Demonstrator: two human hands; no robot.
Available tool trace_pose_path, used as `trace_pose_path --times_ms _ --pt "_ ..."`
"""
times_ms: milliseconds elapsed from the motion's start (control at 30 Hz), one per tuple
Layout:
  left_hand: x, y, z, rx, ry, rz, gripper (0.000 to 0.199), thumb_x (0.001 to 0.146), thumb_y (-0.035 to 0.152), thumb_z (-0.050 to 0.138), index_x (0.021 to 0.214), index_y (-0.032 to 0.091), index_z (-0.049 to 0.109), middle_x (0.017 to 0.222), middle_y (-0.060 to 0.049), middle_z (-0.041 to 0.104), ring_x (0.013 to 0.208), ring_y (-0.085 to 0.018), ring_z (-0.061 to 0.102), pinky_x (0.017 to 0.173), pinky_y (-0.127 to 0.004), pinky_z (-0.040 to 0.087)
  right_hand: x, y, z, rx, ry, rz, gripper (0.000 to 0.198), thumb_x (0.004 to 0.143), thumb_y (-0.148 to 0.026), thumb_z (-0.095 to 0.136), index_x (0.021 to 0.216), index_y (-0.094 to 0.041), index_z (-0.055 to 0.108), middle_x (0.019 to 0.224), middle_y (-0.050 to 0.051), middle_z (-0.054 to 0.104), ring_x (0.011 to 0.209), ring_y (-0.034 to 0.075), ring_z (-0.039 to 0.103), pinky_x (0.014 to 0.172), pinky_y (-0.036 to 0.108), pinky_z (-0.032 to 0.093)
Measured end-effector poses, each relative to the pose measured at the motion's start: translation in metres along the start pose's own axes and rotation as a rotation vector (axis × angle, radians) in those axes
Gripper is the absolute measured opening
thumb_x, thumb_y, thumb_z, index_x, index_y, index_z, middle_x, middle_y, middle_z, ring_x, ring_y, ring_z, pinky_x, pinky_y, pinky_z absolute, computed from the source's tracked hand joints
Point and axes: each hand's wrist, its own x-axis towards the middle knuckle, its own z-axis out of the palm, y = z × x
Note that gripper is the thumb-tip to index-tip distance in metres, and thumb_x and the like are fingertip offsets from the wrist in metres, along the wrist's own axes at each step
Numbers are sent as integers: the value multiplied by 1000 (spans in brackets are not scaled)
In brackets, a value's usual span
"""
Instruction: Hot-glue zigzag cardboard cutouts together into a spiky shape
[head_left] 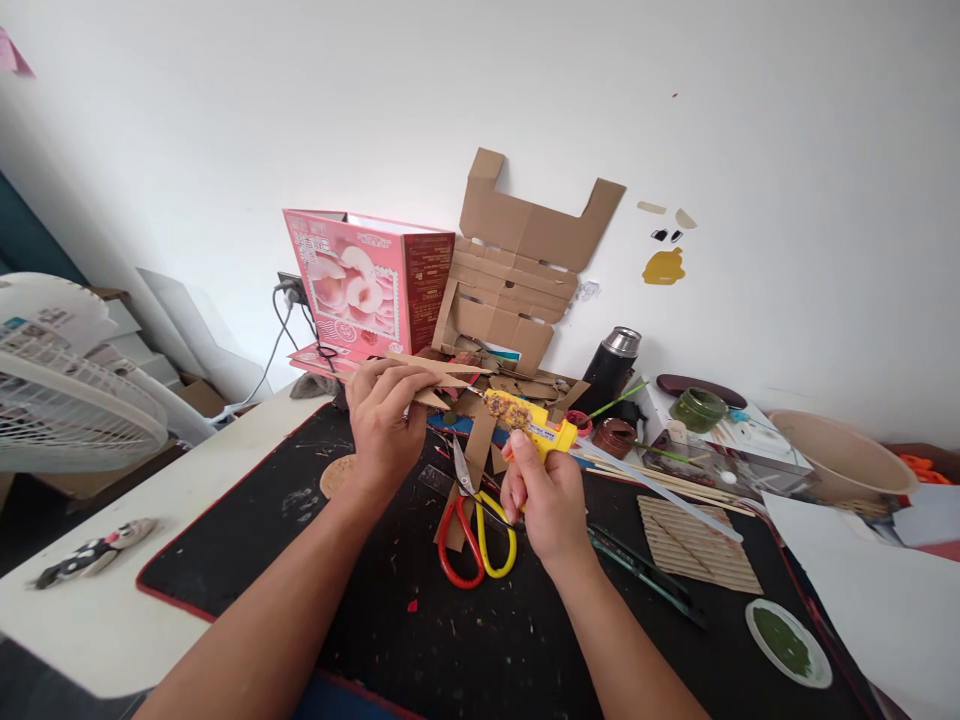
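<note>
My left hand is closed around a piece of cut cardboard with pointed strips that stick out to the right. In my right hand is a yellow hot glue gun, its body smeared with brown residue. The gun's nozzle points left, close to the cardboard strips; whether it touches them I cannot tell. A glue stick trails from the gun's back end. Below, between my hands, lie scissors with one red and one yellow handle. A round tan disc is partly hidden behind my left wrist.
A black mat covers the table. Behind it stand a pink box, flattened cardboard and a black thermos. Corrugated cardboard and a dish of green paint lie right. A white fan stands left.
</note>
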Motion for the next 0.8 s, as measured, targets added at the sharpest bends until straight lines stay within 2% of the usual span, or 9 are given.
trace_pose_path --times_ms 800 --pt "1 1 0 34 53 83 19 100 17 64 102 26 80 102 -5 83 105 -30 65 99 -49 48 1 1 2 -9 27 -1 66 73 -84 78 67 -21 59 37 -9 40 28 8 38 32 21 31"
